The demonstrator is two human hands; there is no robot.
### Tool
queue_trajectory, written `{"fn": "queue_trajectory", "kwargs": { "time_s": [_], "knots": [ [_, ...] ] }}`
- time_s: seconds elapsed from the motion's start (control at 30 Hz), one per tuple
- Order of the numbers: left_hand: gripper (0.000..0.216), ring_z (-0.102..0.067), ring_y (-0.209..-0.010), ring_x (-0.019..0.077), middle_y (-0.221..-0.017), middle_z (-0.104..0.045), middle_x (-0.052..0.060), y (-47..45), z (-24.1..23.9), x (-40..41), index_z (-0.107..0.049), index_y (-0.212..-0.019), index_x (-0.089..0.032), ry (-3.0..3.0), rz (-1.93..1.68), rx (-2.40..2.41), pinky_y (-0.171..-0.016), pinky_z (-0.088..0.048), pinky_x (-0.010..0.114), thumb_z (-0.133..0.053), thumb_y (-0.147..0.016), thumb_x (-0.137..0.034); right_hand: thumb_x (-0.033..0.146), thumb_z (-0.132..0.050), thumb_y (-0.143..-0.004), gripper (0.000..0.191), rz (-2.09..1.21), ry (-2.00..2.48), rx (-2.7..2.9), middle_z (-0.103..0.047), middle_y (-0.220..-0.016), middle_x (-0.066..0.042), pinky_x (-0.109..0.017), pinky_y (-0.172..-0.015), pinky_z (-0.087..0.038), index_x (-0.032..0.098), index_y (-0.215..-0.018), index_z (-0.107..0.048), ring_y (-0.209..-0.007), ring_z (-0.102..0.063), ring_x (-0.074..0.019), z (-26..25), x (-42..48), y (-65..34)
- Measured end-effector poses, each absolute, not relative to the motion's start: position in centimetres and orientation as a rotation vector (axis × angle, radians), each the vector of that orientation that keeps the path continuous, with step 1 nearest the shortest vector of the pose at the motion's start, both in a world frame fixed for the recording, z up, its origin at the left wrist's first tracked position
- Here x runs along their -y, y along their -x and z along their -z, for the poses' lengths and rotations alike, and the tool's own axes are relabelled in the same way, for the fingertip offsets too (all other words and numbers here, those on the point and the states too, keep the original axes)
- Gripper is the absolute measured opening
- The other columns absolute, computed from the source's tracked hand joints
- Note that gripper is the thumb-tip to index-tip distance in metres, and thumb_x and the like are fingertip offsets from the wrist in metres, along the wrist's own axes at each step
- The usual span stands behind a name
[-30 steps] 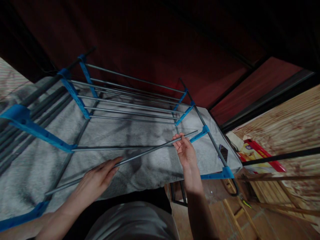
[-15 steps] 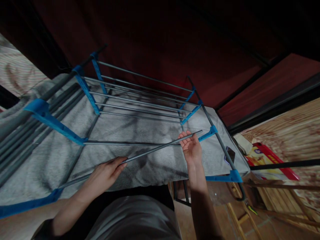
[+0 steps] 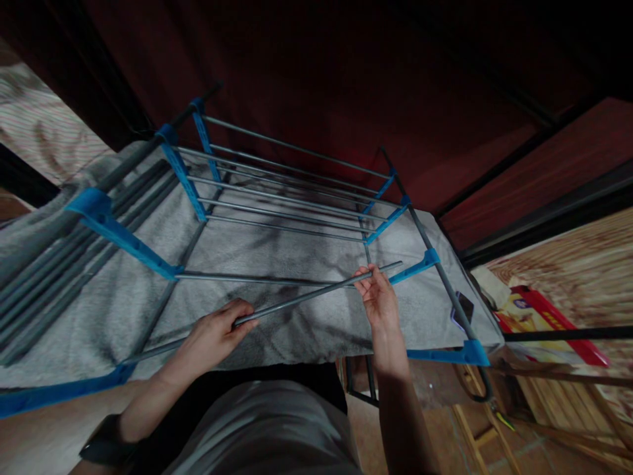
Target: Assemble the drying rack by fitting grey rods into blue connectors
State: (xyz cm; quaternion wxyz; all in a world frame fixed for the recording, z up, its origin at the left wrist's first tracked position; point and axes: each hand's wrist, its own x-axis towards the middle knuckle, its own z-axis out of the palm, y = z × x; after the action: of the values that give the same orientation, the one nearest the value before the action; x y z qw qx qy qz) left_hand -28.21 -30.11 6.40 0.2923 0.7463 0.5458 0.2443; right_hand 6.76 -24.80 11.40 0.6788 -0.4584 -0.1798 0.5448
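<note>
Left hand (image 3: 217, 330) closed around a thin rod (image 3: 301, 298); right hand (image 3: 380, 300), fingers loosely curled, lightly pinching it; rack's (image 3: 182, 173) two far tiers barred, third showing one bar, nearest apparently none.

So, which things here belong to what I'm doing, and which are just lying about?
Part of the job:
Metal rod, held in your left hand and right hand
Blue-bracketed rack
Gray rods at left, probably

Seemingly just lying about:
Phone on the gray cloth
Red-and-yellow package at right
Wooden frame, lower right
</note>
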Motion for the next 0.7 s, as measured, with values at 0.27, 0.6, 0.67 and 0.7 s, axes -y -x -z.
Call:
{"fn": "queue_trajectory", "kwargs": {
  "time_s": [0.27,0.6,0.67,0.7],
  "knots": [
    [0.044,-0.074,-0.092,0.0221,-0.102,-0.077,0.005,28.3,-6.0,30.0,-0.072,-0.107,-0.024,-2.036,-0.628,-1.458,-0.082,-0.056,0.029,-0.047,-0.099,-0.059,0.020,-0.082,-0.084,0.013,-1.215,1.002,0.399,-0.077,-0.087,0.000,-0.026,-0.081,-0.061,0.020,-0.086,-0.069,-0.085,-0.074,-0.0127,-10.6,25.1,-6.7],
    [0.053,-0.076,-0.092,0.0246,-0.101,-0.079,0.008,27.8,-5.8,30.0,-0.074,-0.110,-0.022,-2.012,-0.519,-1.447,-0.080,-0.058,0.031,-0.038,-0.101,-0.059,0.017,-0.084,-0.076,0.023,-1.247,1.051,0.435,-0.079,-0.093,-0.001,-0.026,-0.085,-0.061,0.022,-0.094,-0.071,-0.088,-0.075,-0.0135,-9.7,25.7,-6.3],
    [0.055,-0.076,-0.092,0.0250,-0.102,-0.080,0.008,27.8,-5.7,29.9,-0.075,-0.111,-0.022,-1.999,-0.493,-1.447,-0.081,-0.058,0.031,-0.036,-0.101,-0.060,0.018,-0.085,-0.074,0.025,-1.259,1.054,0.440,-0.079,-0.093,-0.001,-0.025,-0.085,-0.062,0.023,-0.094,-0.072,-0.089,-0.075,-0.0134,-9.5,25.9,-6.2],
    [0.057,-0.076,-0.093,0.0251,-0.104,-0.080,0.008,27.7,-5.6,29.9,-0.075,-0.113,-0.022,-1.990,-0.491,-1.448,-0.082,-0.059,0.032,-0.036,-0.100,-0.062,0.019,-0.086,-0.073,0.026,-1.264,1.057,0.441,-0.079,-0.093,-0.001,-0.025,-0.085,-0.062,0.023,-0.094,-0.072,-0.088,-0.075,-0.0134,-9.4,25.9,-6.1]
  ]
}}
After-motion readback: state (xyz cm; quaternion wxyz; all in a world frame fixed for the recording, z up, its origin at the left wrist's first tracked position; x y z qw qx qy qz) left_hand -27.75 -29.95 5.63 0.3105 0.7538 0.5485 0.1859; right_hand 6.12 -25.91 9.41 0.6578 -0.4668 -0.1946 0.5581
